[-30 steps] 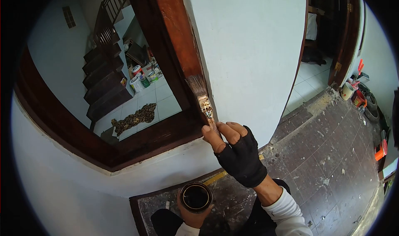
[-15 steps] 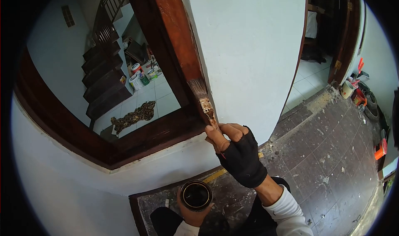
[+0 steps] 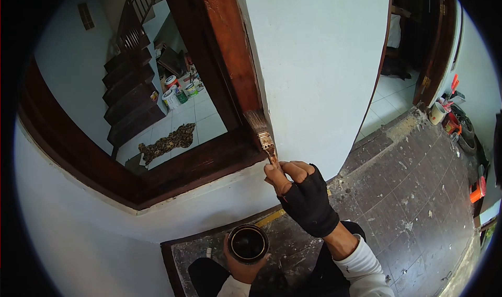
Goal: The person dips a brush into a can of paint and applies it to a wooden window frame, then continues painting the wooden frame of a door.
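Observation:
My right hand [image 3: 306, 195], in a black fingerless glove, pinches the handle of a paintbrush [image 3: 265, 140]. The brush points up and to the left, its bristles against the lower part of the reddish-brown wooden window frame [image 3: 230, 41], close to the white wall. Below, my left hand [image 3: 243, 268] is bare and wrapped round a round can [image 3: 248, 244] with dark liquid inside, held near my knees. The fingers of that hand show at both sides of the can.
Through the window, paint tubs [image 3: 170, 98], a mottled mat [image 3: 168, 143] and dark stairs [image 3: 130, 93] are visible. The white wall [image 3: 319, 72] adjoins the frame. Buckets and tools [image 3: 452, 122] lie at the right, beyond the spattered tiled floor [image 3: 408, 208].
My right hand and the brush have moved slightly down and to the right along the frame. The left hand holds the can in nearly the same place.

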The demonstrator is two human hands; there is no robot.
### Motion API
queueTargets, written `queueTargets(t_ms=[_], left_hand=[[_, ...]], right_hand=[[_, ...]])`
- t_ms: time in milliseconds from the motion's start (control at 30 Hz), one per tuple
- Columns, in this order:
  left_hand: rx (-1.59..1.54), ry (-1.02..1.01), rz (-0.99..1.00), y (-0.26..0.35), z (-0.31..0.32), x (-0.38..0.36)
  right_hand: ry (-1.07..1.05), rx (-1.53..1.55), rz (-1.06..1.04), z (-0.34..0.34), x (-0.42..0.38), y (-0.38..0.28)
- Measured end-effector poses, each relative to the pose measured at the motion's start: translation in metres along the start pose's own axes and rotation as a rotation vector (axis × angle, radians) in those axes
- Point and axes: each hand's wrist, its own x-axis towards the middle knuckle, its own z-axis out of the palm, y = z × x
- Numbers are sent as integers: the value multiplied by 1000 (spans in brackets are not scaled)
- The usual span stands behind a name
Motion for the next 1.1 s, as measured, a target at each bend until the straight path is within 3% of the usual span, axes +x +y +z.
queueTargets(t_ms=[900, 1033, 1100], left_hand=[[-132, -22, -107, 15, 8, 4], [-112, -12, -95, -10, 12, -7], [-116, 7, -118, -14, 19, -8]], right_hand=[[-92, 10, 45, 5, -37, -6], [-79, 28, 8, -19, -48, -19], [-171, 112, 68, -46, -60, -30]])
